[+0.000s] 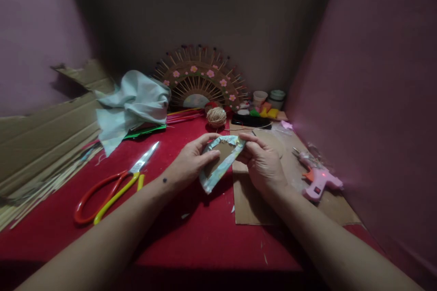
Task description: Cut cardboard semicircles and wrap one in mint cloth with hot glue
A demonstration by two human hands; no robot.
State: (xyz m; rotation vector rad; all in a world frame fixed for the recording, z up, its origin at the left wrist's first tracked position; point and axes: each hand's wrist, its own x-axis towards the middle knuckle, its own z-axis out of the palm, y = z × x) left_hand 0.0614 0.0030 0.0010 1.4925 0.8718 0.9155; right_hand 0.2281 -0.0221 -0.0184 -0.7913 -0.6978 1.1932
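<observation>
**A:** What did you have in the hands when you looked down?

**B:** Both of mine were on a cardboard frame wrapped in pale patterned cloth (221, 160). I held it tilted above the red table (191, 236), just in front of me, over the edge of a flat cardboard sheet (251, 204). My left hand (191, 161) gripped the frame's left side, thumb arched over the top edge and fingers curled under it. My right hand (262, 163) pinched the frame's upper right corner, thumb and fingers pressed together on the cloth there.

**A:** So neither hand was spread?

**B:** No, both were closed on the frame. How tightly, I couldn't tell.

**A:** What lay around you?

**B:** On my left, scissors with one red handle and one yellow (116, 186), blades pointing away from me, well apart from the left hand. Beyond them, a crumpled pale cloth (133, 104) lay against corrugated cardboard (44, 136). On my right, a pink glue gun (319, 177) rested on the cardboard sheet, near my right hand but not touching it. Straight ahead sat a ball of twine (216, 117), and behind it a fan-shaped stick piece with pink flowers (200, 82) stood against the wall. A dark phone-like slab (251, 121) and some small pots (269, 97) sat to the right of the twine.
</observation>
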